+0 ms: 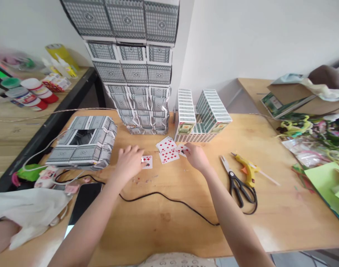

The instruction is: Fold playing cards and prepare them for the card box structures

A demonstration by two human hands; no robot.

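Observation:
Several red-suited playing cards (168, 151) lie loosely overlapped on the wooden table (164, 233). My right hand (196, 156) pinches a card (181, 150) at the right edge of this group. Left of the group, my left hand (129, 160) reaches over a single card (148, 162), its thumb side at the card's left edge; whether it grips the card is hard to tell, and its fingers are apart. Behind the cards rises a tall tower (138, 74) of grey-patterned folded cards. A green-patterned card structure (203, 115) stands to its right.
A grey card block (82, 142) with a square opening sits at the left. Scissors (237, 181) and a yellow glue gun (249, 170) lie on the right. A black cable (169, 197) crosses the table. A phone (84, 200) lies near my left forearm.

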